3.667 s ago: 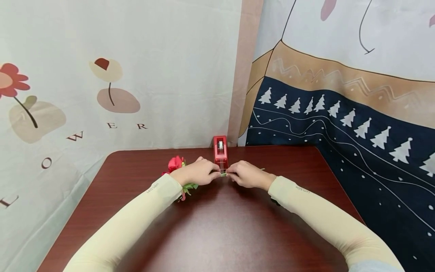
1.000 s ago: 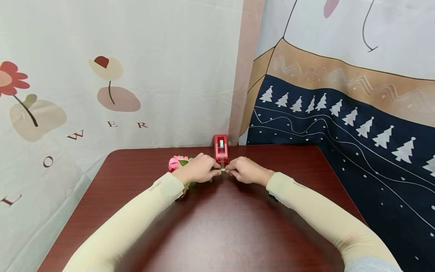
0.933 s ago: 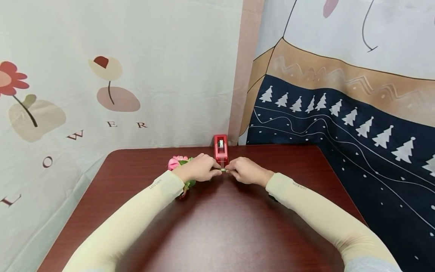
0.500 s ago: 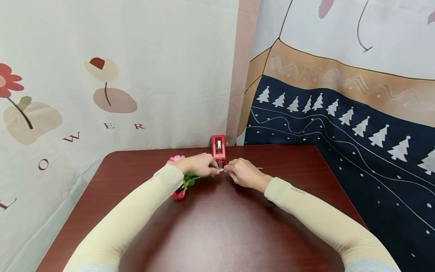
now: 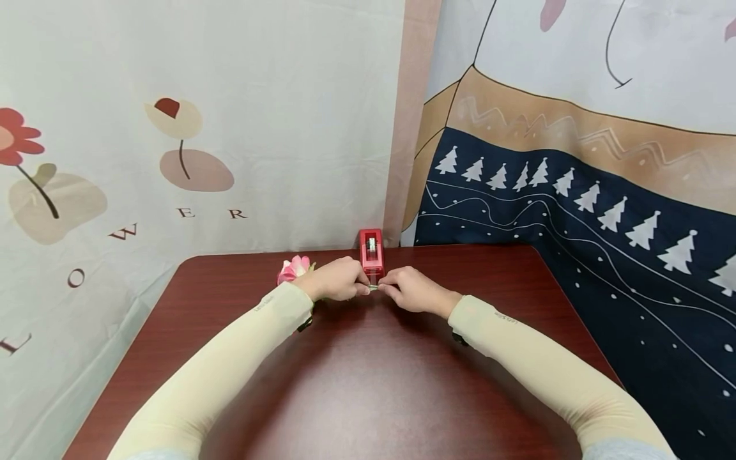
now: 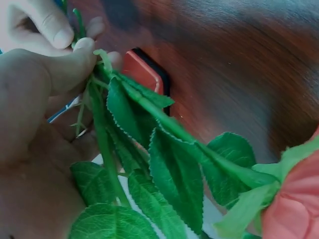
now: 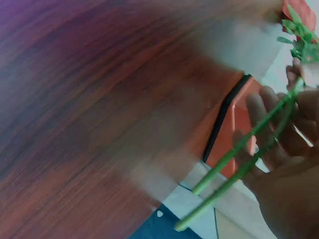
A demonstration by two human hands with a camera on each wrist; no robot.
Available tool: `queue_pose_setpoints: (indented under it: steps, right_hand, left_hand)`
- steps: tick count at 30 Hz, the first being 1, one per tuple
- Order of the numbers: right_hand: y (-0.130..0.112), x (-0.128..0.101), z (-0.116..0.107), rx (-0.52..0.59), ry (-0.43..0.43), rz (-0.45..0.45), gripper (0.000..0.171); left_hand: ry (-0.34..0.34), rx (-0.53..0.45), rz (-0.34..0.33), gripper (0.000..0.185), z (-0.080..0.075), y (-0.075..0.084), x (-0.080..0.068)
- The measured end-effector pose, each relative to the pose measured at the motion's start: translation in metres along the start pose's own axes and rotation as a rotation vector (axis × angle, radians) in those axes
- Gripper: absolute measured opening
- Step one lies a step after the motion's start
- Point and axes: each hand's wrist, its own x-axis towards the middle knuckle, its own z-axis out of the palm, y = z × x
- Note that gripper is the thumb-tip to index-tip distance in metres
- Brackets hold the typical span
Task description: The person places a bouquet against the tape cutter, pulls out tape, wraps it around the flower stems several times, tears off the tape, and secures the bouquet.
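Two thin green artificial flower stems are pinched side by side, lengthwise between the left hand and right hand, both grips clamped on them, just before the red tape dispenser on the dark wooden counter.

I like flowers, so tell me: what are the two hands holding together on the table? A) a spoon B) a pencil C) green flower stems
C: the left hand and right hand both pinch thin green flower stems, right in front of the red tape dispenser.
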Motion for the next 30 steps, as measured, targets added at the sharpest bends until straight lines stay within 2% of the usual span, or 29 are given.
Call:
queue_pose_setpoints:
  steps: [6, 17, 23, 30]
  right_hand:
    - [0.005, 0.005, -0.005, 0.054, -0.032, 0.012, 0.024]
    - [0.009, 0.015, -0.014, 0.163, -0.170, 0.044, 0.026]
    - [0.007, 0.017, -0.016, 0.145, -0.148, 0.042, 0.021]
    - [0.006, 0.017, -0.009, 0.059, -0.081, -0.007, 0.019]
  left_hand:
    - [0.060, 0.104, 0.059, 0.014, 0.003, 0.000, 0.000]
    - [0.187, 0.306, 0.149, 0.007, 0.008, -0.002, -0.005]
    - [0.242, 0.413, 0.173, 0.010, 0.011, 0.004, -0.009]
    - [0.304, 0.419, 0.141, 0.011, 0.017, 0.005, -0.012]
